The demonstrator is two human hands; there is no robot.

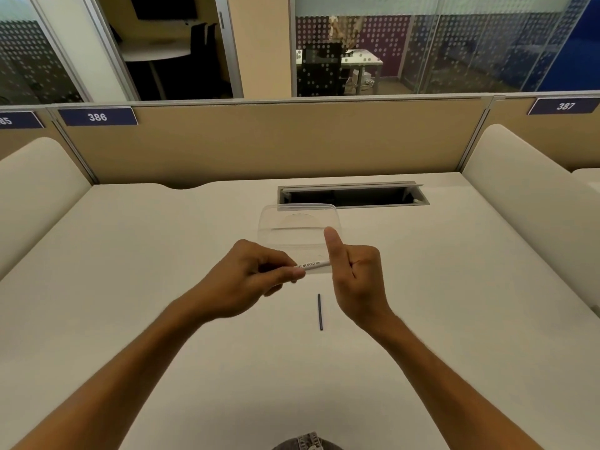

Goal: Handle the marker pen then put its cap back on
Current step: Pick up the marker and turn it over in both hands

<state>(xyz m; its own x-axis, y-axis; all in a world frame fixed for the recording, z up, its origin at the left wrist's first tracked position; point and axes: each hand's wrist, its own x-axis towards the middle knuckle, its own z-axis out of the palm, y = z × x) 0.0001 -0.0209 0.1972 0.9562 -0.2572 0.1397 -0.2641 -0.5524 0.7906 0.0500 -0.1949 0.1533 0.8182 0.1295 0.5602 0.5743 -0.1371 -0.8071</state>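
A white marker pen point(312, 265) with black "BOARD" lettering is held level above the desk, between both hands. My left hand point(256, 274) pinches its left part with curled fingers. My right hand point(354, 274) is curled round its right end, thumb pointing up; that end and any cap are hidden inside the fist. A thin dark rod point(320, 312) lies on the desk just below the hands, pointing away from me.
A clear plastic box point(300, 228) stands on the white desk point(162, 287) right behind the hands. Behind it an open cable slot point(354, 194) is cut into the desk. Tan partition panels and white side dividers enclose the desk.
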